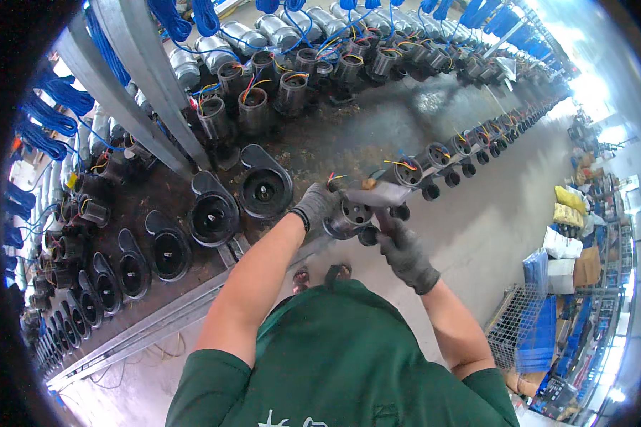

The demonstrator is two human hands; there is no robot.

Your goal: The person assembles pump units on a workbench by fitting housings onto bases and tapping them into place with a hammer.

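My right hand [408, 257], in a dark grey knit glove, is closed round the handle of a hammer [384, 195]. Its pale head is smeared by motion over a dark cylindrical motor housing [349, 222] at the table's near edge. On the left side of that housing is my left hand [316, 204], gloved too. Its fingers are curled at the rim, and what they hold is hidden. A small orange-brown piece [369, 183] shows just beyond the housing, beside the hammer head. Coloured wires stick up near my left fingertips.
Black round pump casings [266, 191] line the near edge to the left. More wired motor housings [407, 171] run along the edge to the right and across the back. Grey metal posts [132, 92] rise at left. Blue cable coils hang behind; a wire basket [514, 320] stands at right.
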